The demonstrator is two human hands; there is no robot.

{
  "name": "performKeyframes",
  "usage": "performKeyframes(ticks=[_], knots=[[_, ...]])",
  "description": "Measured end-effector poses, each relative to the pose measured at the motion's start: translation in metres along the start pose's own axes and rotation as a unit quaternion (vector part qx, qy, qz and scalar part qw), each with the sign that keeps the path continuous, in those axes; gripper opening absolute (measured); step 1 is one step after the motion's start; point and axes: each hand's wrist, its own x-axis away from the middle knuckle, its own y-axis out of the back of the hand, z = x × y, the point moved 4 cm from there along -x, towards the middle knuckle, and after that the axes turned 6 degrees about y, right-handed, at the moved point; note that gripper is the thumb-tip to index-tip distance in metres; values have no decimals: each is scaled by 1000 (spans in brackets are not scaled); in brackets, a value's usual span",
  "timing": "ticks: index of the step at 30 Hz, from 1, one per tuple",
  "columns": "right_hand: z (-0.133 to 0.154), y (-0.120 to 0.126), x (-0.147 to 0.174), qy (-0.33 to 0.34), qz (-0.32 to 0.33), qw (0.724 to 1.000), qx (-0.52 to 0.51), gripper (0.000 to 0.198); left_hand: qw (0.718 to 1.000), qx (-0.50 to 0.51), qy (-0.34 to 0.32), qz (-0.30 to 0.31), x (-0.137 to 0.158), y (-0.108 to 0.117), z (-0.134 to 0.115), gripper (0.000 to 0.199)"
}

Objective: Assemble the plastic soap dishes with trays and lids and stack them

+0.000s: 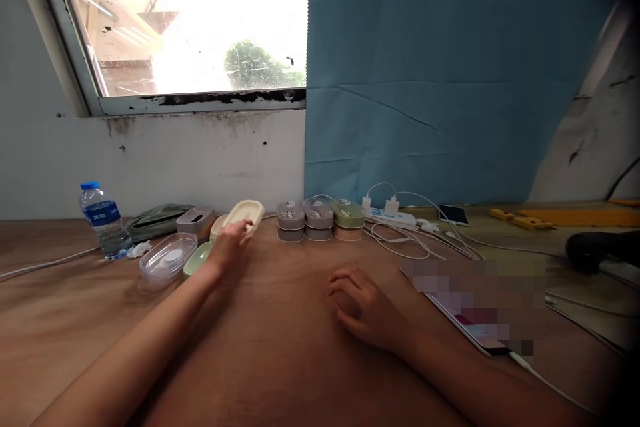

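Note:
My left hand [231,240] reaches to the back of the table and grips a cream lid-like tray [249,211] by its near edge, holding it tilted. Just beneath lies another cream piece [217,227], mostly hidden by the hand. A light green container [197,257] sits beside my left wrist, and a clear plastic lid or box [169,256] is farther left. My right hand [364,307] rests on the wooden table [280,333] with loosely curved fingers, thumb apart and nothing visible inside.
Three stacked two-tier lunch boxes [319,219] stand by the wall. A water bottle [104,221], green pouch [159,221] and grey-pink container [195,222] are on the left. To the right are a power strip [405,217], cables, a phone [453,215] and a tablet [450,310].

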Motion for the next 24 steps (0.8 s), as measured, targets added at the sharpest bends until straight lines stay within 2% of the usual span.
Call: performKeyframes(ticks=[3, 6, 8, 11, 15, 18, 21, 24], knots=[[0, 2, 0, 18, -29, 999, 5, 26, 985, 121, -103, 68, 52, 5, -32, 20], [0, 0, 0, 35, -22, 999, 13, 24, 954, 184, -148, 187, 92, 6, -51, 21], [1, -2, -1, 41, -4, 999, 17, 23, 934, 194, -167, 249, 107, 4, -57, 23], [3, -5, -3, 49, 42, 998, 8, 24, 926, 191, -175, 273, 113, 2, -55, 25], [5, -10, -2, 67, 98, 993, 13, 25, 928, 194, -180, 261, 112, 1, -47, 23], [5, -13, 0, 78, 99, 992, 28, 25, 934, 201, -197, 219, 107, 5, -45, 25], [6, -12, 0, 89, 97, 991, 39, 23, 949, 193, -209, 133, 99, 19, -44, 13], [17, -2, -8, 122, 97, 986, 57, 21, 959, 186, -214, 8, 98, 50, -41, 10]])
